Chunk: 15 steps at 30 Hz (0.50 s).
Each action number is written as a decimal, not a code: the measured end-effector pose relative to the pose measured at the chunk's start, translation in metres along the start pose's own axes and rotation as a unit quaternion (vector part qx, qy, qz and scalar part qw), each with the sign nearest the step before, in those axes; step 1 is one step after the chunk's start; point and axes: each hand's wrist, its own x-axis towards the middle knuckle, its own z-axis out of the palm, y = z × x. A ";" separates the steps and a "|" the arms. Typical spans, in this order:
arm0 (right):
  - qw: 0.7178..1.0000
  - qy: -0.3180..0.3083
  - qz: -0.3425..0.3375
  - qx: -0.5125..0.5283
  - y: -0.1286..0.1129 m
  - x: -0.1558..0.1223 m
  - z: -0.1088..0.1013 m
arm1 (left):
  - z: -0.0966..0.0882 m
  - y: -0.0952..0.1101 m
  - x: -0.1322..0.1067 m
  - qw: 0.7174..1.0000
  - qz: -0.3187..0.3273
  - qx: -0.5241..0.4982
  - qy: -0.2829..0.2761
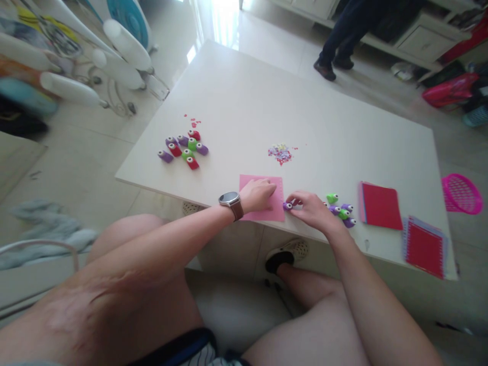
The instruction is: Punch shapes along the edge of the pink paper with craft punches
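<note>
A pink sheet of paper [273, 212] lies at the near edge of the white table, with a row of small cut marks along its right side. My left hand [260, 194] rests on it, fingers stretched out and pressing it down; a watch is on that wrist. My right hand [310, 209] is closed on a small purple craft paper punch [287, 206] at the sheet's right edge. Whether the paper is inside the punch's slot I cannot tell. Beside that hand are several green and purple punches [345, 212].
Several more punches [186, 155] stand at the left, near red paper bits [193, 123]. A pile of punched pieces [280, 153] lies mid-table. Red paper stacks [381, 206] lie at the right. Beyond the table a person's legs [337, 38] are visible; a pink basket [462, 193] is at the right.
</note>
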 end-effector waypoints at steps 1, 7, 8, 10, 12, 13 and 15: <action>1.000 0.001 -0.002 0.003 -0.001 0.000 0.001 | 0.000 0.000 0.000 1.000 -0.001 0.001 -0.001; 1.000 0.014 -0.014 0.006 -0.005 0.002 0.006 | 0.002 -0.001 0.002 1.000 0.003 -0.005 0.001; 1.000 0.016 -0.015 0.007 -0.006 0.003 0.007 | 0.002 -0.001 0.002 1.000 0.004 -0.006 0.002; 1.000 0.018 -0.018 0.012 -0.006 0.003 0.008 | 0.002 -0.001 0.002 1.000 0.003 -0.008 0.002; 0.999 0.018 -0.015 0.021 -0.007 0.003 0.008 | 0.001 0.000 0.002 1.000 -0.001 -0.009 -0.001; 0.999 0.018 -0.009 0.028 -0.008 0.003 0.008 | 0.001 0.000 0.001 1.000 -0.003 -0.009 -0.003; 0.999 0.016 0.014 0.048 -0.008 0.003 0.006 | -0.001 0.001 0.001 1.000 -0.005 -0.011 -0.006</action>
